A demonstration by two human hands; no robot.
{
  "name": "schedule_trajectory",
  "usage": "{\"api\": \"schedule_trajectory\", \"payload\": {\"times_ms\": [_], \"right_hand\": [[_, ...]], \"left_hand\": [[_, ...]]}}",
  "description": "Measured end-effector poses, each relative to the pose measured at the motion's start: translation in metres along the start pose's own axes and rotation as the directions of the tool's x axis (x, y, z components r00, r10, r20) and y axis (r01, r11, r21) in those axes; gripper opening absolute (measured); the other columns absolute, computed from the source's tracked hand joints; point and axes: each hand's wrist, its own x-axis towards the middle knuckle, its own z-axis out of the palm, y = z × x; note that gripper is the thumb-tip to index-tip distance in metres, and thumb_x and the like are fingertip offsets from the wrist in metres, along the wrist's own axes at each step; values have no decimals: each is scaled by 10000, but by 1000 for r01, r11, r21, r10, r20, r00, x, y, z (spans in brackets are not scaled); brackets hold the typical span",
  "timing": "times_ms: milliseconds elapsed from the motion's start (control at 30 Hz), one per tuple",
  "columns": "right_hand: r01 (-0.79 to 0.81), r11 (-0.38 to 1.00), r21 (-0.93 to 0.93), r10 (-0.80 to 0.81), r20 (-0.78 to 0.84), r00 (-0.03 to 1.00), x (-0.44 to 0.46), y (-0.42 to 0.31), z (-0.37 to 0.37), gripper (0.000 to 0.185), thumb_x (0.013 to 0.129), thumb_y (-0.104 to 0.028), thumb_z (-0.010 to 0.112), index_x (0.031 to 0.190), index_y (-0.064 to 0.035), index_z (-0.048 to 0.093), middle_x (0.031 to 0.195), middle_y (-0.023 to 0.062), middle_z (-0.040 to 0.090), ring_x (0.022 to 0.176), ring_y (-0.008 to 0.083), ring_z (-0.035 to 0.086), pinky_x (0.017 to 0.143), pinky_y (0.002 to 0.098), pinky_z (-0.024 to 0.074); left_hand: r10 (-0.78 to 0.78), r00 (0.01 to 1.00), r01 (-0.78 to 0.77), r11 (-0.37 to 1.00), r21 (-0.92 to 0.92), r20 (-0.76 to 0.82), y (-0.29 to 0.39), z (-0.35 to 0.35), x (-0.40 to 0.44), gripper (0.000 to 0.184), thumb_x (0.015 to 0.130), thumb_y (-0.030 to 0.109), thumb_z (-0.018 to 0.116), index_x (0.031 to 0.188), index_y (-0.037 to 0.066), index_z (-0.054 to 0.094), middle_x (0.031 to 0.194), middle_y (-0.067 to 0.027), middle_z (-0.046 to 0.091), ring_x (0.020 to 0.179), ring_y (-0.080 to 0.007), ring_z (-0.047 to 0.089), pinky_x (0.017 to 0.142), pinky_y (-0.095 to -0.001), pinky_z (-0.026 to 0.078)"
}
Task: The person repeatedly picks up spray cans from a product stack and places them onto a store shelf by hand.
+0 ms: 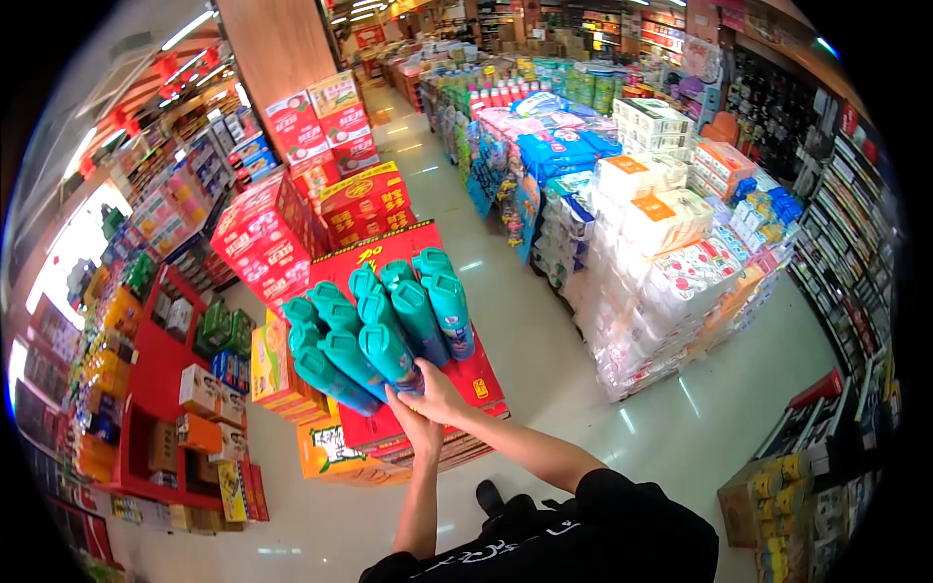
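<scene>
Several teal bottles with flat-topped caps stand close together on a stack of red boxes (476, 379). Both my hands are at the near teal bottle (389, 352), whose lower part is dark blue or purple. My right hand (442, 394) wraps round the right side of its lower part. Against its near side is my left hand (416, 426), its fingers partly hidden behind the bottle and the other hand. Another teal bottle (335, 381) leans close by on the left. On the right side of the group stands a teal bottle (449, 316) with a blue label.
Red cartons (262, 233) are piled behind the bottles, beside a brown pillar (272, 49). Orange boxes (321, 447) lie under and left of the stack. Across the aisle (505, 291) rise wrapped tissue packs (641, 301). Shelves line both sides.
</scene>
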Motion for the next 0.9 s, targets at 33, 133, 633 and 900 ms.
{"api": "schedule_trajectory", "payload": {"times_ms": [33,133,633,900], "right_hand": [[-25,998,63,24,19,1000,4,-4,2,788,778,-297,767,1346,95,387,1236,304,542,1169,401,558,985,446,450],[35,999,-5,-36,-126,991,12,3,15,783,743,-288,772,1332,73,403,1224,293,521,1132,436,533,965,481,443],[52,999,13,-41,-443,895,-179,-26,-157,589,659,-258,846,1137,-41,579,1026,148,546,961,302,555,857,389,464],[-337,926,-172,132,-686,715,-410,-15,-310,621,624,-364,851,1080,-20,608,970,139,523,946,318,527,836,397,450]], "left_hand": [[-23,1000,24,996,-89,12,-4,2,2,1010,761,204,787,1474,-93,135,1467,-297,275,1383,-435,294,1143,-462,254],[32,999,-33,999,-41,-25,-8,8,2,989,763,205,777,1472,-64,142,1462,-279,255,1381,-424,275,1141,-477,240],[442,889,-443,896,-24,124,81,69,-150,871,780,221,768,1443,10,246,1346,-224,349,1265,-355,347,1036,-500,314],[98,557,683,510,-522,825,177,182,-360,592,799,135,778,1225,24,382,1118,-77,476,999,-175,532,866,-334,478]]}}
